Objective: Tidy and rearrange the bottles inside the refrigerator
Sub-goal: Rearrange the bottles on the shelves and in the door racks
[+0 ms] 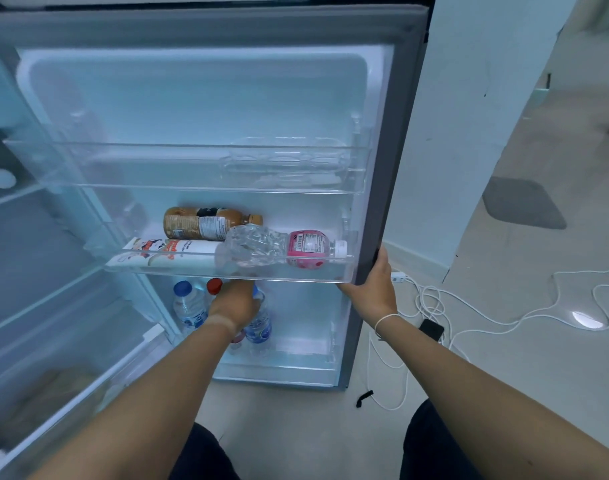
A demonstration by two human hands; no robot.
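The refrigerator door (393, 150) stands open, its inner shelves facing me. On the middle door shelf (233, 273) lie a brown bottle (206, 223), a white carton-like bottle (171, 254) and a crumpled clear bottle with a pink label (279, 247), all on their sides. In the bottom door bin stand a blue-capped water bottle (187, 304), a red-capped bottle (214, 285) and another water bottle (259, 322). My left hand (235, 303) is closed around the top of that water bottle. My right hand (372, 284) grips the door's edge.
The top door shelf (192, 181) holds a clear egg tray (285, 164). The fridge interior with glass shelves (36, 237) is at left. White cables (504, 320), a power strip (398, 278) and a dark phone (431, 329) lie on the floor at right, near a grey mat (523, 202).
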